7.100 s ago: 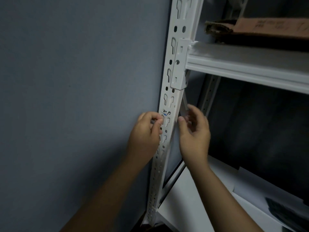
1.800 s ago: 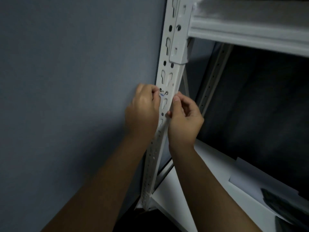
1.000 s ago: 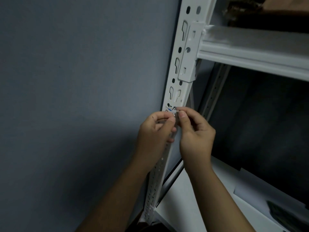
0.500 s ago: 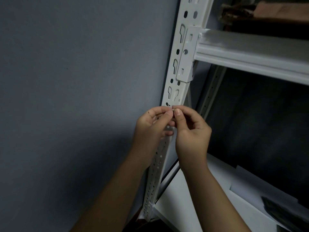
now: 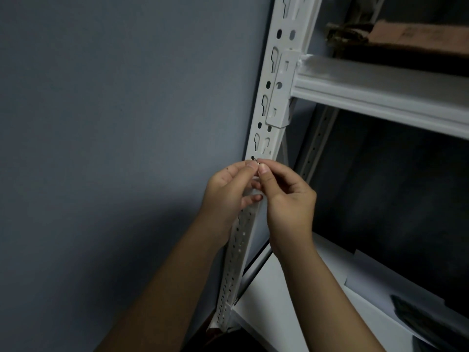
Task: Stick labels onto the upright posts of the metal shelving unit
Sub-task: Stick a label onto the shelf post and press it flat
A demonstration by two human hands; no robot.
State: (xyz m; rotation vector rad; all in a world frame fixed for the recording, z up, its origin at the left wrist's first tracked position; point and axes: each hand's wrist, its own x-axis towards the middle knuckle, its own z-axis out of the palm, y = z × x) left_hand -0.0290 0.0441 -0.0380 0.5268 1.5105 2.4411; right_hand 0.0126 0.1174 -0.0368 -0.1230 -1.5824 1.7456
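- A dim corner: a blue-grey wall [image 5: 114, 123] fills the view from 12 round through 9 o'clock, with the white metal shelving unit standing against it on the 3 o'clock side.
- The front upright post [image 5: 272, 102] leans across the centre, punched with keyhole slots and round holes; a shelf beam [image 5: 380, 97] hooks into it at about 1 o'clock.
- The left hand [image 5: 228, 196] and right hand [image 5: 289, 199] meet in front of the post just below centre, both with curled fingers, thumb and forefinger tips pinching one tiny white piece, probably the label [image 5: 258, 163].
- The label is too small to read, and whether it touches the post yet cannot be told (dark marks show on the post right above the fingertips).
- Judged as handling: nearly weightless, limp and sticky, apt to fold on itself; best held by its edges, then pressed flat between the slots.
- Around: a rear post [image 5: 317, 143] at 2 o'clock, brown cardboard [image 5: 418, 34] on the upper shelf, white sheets [image 5: 368, 288] and a dark object [image 5: 426, 318] on the lower shelf at 4 o'clock.
- Nothing blocks the post; only the slots limit flat space.
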